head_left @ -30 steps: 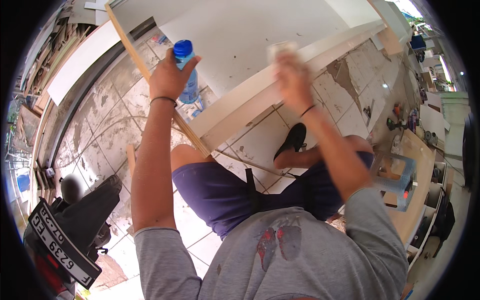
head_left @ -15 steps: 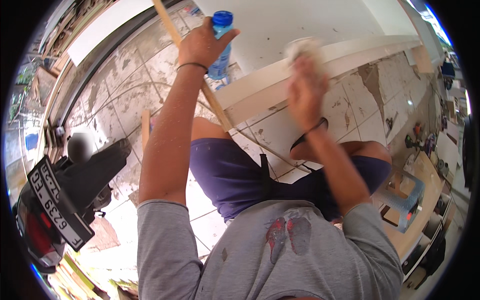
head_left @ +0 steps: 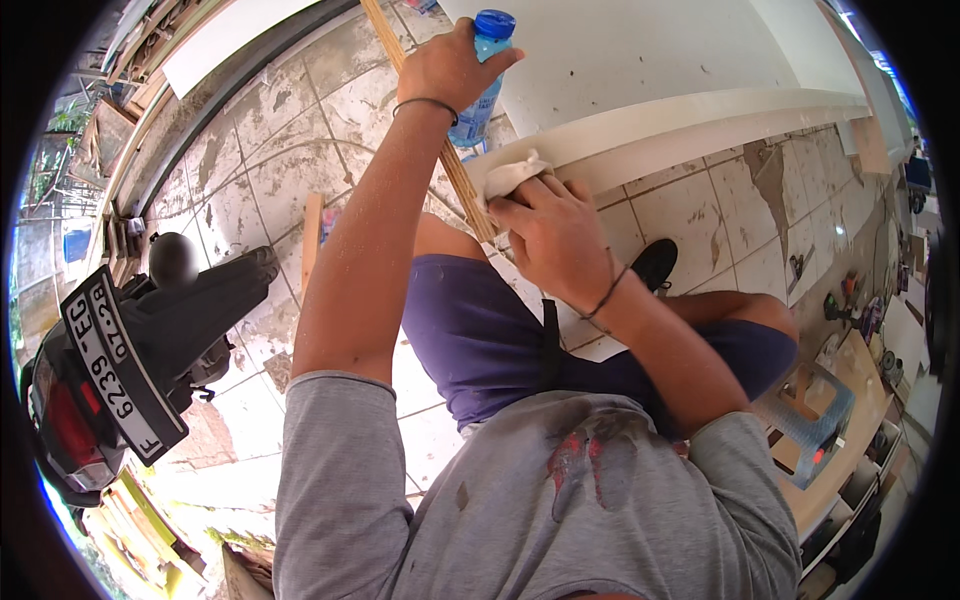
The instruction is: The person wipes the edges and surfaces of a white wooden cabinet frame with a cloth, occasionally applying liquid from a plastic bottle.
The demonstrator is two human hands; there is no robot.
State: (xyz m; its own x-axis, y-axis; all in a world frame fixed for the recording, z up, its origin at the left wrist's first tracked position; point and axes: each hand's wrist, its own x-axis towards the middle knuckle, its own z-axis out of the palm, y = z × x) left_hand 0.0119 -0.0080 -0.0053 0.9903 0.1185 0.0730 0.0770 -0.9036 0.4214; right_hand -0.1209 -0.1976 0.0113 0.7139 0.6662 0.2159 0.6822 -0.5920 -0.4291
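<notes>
My left hand [head_left: 446,70] is closed around a clear plastic bottle [head_left: 478,118] with a blue cap and blue label, held at the near left end of a large white panel [head_left: 640,60]. In my right hand [head_left: 556,235] is a bunched whitish cloth [head_left: 518,172], pressed against the left end of the panel's raised pale edge board [head_left: 680,130]. The fingers curl over the cloth and hide part of it. A thin wooden strip [head_left: 462,190] runs beneath my left wrist toward my knee.
The tiled floor [head_left: 720,215] is stained and worn. A motorbike's rear [head_left: 110,380] stands at the left. To the right a grey metal frame-like tool [head_left: 815,425] rests on a wooden board [head_left: 850,390]. White and wooden boards [head_left: 225,50] lie at the far left.
My right hand has swept left and nearer along the edge board with the cloth. My left hand still grips the bottle; the whole view has shifted slightly.
</notes>
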